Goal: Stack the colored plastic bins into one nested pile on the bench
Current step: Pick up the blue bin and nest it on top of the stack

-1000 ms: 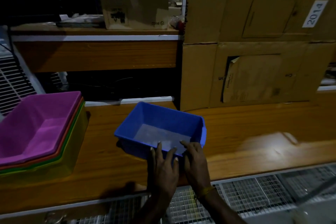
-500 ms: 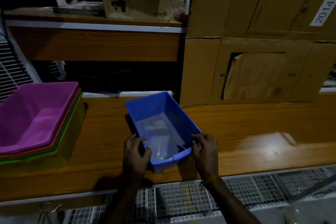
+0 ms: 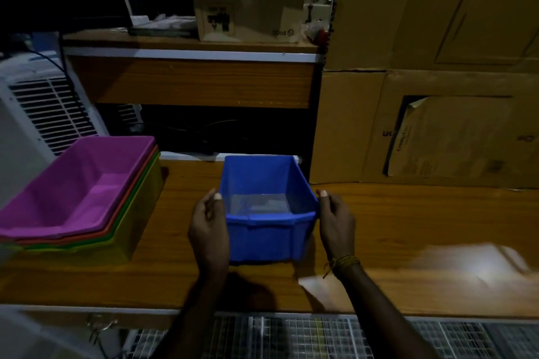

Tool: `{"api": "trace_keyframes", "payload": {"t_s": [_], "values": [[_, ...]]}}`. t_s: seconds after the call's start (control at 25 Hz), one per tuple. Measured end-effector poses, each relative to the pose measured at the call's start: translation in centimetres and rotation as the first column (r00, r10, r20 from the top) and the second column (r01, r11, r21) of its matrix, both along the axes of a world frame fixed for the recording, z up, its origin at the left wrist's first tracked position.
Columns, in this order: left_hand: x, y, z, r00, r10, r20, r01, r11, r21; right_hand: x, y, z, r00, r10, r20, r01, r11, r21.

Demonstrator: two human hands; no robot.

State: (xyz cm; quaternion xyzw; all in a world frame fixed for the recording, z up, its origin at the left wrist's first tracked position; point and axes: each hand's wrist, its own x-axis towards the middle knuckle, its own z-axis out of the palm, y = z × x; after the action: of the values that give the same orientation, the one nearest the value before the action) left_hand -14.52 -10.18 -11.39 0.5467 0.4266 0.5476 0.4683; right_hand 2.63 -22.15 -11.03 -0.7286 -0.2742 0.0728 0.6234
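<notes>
Hands, left (image 3: 208, 229) and right (image 3: 337, 221), clasped the blue bin (image 3: 267, 213) by its sides; lifted crooked, its rim might snag the pile (image 3: 78, 198).

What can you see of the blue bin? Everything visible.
The blue bin is a rectangular open-top tub, seemingly rigid plastic, with a rolled rim and tapering walls. It stands upright, short end toward the camera, and looks empty with a glossy floor. It is mid-bench, apart from the nested pile to its left. The left hand and right hand grip its long sides near the front.
</notes>
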Motion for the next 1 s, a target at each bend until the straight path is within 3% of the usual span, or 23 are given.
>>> {"api": "trace_keyframes", "payload": {"t_s": [0.2,0.36,0.52,0.72,0.88,1.0], "values": [[1.5,1.8,3.2,0.978,-0.073,0.193,0.061,0.996,0.066,1.0,1.8,3.6,0.999,0.007,-0.042,-0.002,0.991,0.136],[2.2,2.8,3.3,0.984,-0.046,0.173,0.034,0.997,0.073,2.2,2.4,3.6,0.998,0.018,-0.061,-0.008,0.989,0.149],[2.3,2.9,0.7,0.997,0.066,0.045,-0.063,0.997,-0.052,2.5,2.2,0.9,0.993,0.035,-0.115,-0.028,0.997,0.068],[2.6,2.4,-2.6,0.982,0.083,-0.17,-0.1,0.99,-0.095,2.4,1.6,-3.1,0.975,0.101,-0.196,-0.112,0.993,-0.046],[2.5,2.2,-3.9,0.906,0.087,-0.414,-0.125,0.99,-0.065,2.6,1.6,-5.0,0.963,0.128,-0.238,-0.151,0.985,-0.085],[2.6,2.2,-3.9,0.796,0.103,-0.596,-0.102,0.994,0.035,2.6,2.0,-5.8,0.966,0.121,-0.227,-0.154,0.979,-0.135]]}}
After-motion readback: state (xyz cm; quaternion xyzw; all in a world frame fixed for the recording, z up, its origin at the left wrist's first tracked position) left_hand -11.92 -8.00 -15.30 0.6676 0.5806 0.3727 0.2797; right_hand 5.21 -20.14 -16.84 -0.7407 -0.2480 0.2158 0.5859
